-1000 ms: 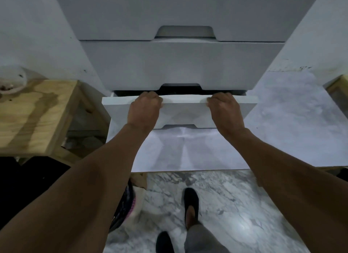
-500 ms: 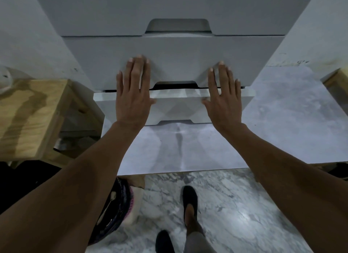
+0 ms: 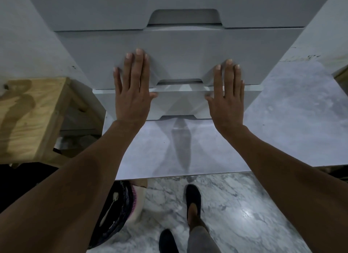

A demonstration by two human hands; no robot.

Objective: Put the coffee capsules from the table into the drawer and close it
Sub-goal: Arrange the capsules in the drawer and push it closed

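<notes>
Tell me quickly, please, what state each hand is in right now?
Left hand: open, fingers straight, flat against the white drawer front, holding nothing.
Right hand: open, flat against the same drawer front, holding nothing.

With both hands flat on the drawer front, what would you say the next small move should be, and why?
Probably push the lowest drawer straight in: left hand and right hand lie flat on its front, yet its top edge juts out past the drawer above.

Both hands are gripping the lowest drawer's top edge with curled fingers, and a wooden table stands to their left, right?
Not gripping: the head view shows the left hand and right hand flat, fingers straight, against the front of the lowest drawer. The wooden table is on their left.
</notes>
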